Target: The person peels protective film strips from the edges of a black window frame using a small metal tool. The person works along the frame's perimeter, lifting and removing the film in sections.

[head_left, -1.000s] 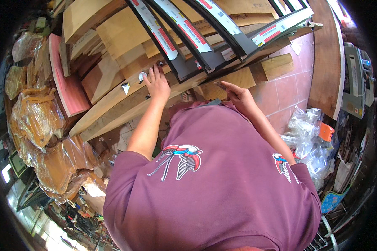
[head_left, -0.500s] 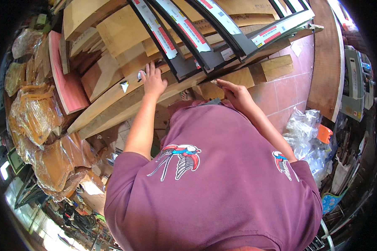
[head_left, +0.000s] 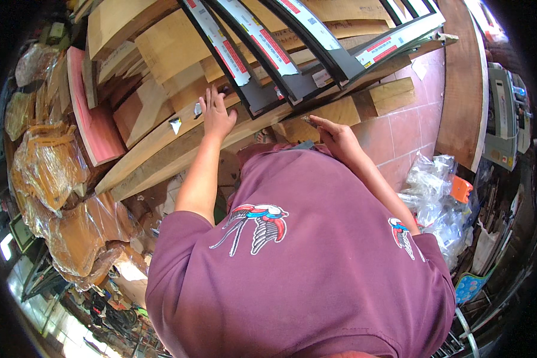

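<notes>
My left hand [head_left: 219, 119] rests with its fingers spread on the wooden boards [head_left: 155, 156], just left of a black frame's lower corner. Beside its fingertips lies a torn scrap of white film [head_left: 198, 110], with another scrap [head_left: 175, 125] further left. The black frame [head_left: 258, 95] lies over the planks; its bars carry white and red labelled protective film [head_left: 274, 51], torn at the ends. My right hand [head_left: 338, 136] is closed below the frame, index finger stretched forward along a small metallic object [head_left: 308, 121]. Its kind is too small to make out.
Left of the planks stand a pink-faced board [head_left: 83, 101] and plastic-wrapped wooden pieces [head_left: 51, 161]. On the right are a long brown board [head_left: 462, 89], clear plastic bags [head_left: 438, 197], an orange object [head_left: 461, 190] and a grey machine [head_left: 500, 119]. Reddish tiles [head_left: 403, 128] cover the floor.
The fingers of my left hand have shifted slightly and bent a little. My right hand stays nearly in place with the small metallic object. The whole view has moved slightly.
</notes>
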Available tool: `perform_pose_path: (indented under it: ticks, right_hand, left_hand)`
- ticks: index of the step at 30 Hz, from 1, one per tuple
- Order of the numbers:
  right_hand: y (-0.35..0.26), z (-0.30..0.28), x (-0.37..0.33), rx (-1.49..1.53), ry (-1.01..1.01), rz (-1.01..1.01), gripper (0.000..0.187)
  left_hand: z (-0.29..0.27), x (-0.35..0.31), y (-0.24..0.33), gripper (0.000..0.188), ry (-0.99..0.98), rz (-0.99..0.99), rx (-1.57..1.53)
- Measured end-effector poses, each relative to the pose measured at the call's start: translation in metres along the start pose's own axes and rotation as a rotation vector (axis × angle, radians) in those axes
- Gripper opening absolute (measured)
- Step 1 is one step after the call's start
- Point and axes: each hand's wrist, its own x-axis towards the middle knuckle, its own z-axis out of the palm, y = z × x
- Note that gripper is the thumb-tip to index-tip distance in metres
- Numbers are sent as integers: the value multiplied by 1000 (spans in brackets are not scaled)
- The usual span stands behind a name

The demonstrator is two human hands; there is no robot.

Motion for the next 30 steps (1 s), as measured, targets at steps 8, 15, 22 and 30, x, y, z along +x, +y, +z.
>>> perform_pose_path:
  ticks: [8, 15, 22, 30]
  right_hand:
    - [2, -5, 0, -74, 26, -51, 36]
    - [0, -5, 2, -79, 23, -13, 36]
    - [2, -1, 4, -70, 17, -56, 36]
    - [1, -14, 24, 195, 449, -159, 37]
  left_hand:
    - [-16, 14, 47, 50, 292, -26, -217]
    - [-7, 42, 83, 78, 58, 209, -11]
    - [-34, 11, 90, 69, -225, 434, -19]
    - [-42, 1, 113, 39, -50, 83, -505]
